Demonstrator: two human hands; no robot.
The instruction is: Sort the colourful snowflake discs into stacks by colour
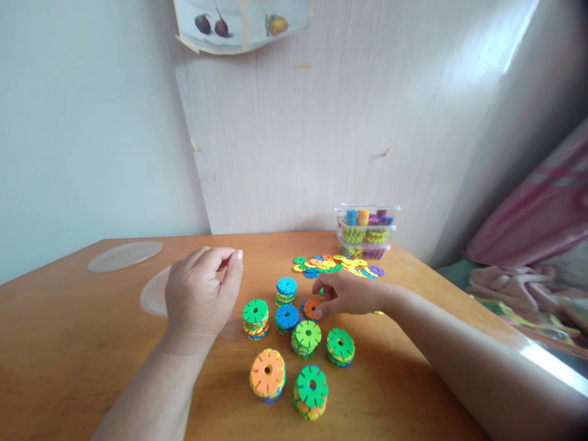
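My right hand (342,294) bends over a low stack at the table's centre. Its thumb and fingertips are at the edge of an orange slotted disc (312,309), with a blue disc showing beneath. My left hand (202,291) hovers over the left side with its fingers curled in and thumb against them, nothing showing in it. Nearby stand several stacks of slotted plastic discs, topped by a green disc (255,312), a light blue disc (286,286), a dark blue disc (287,316), a lime disc (307,335) and, nearer me, a light orange disc (267,371).
Loose colourful discs (326,264) lie spread behind my right hand. Behind them, clear plastic boxes (367,236) of coloured pieces are stacked near the wall. A round translucent lid (125,256) lies at the far left; another lid (154,294) is partly behind my left hand.
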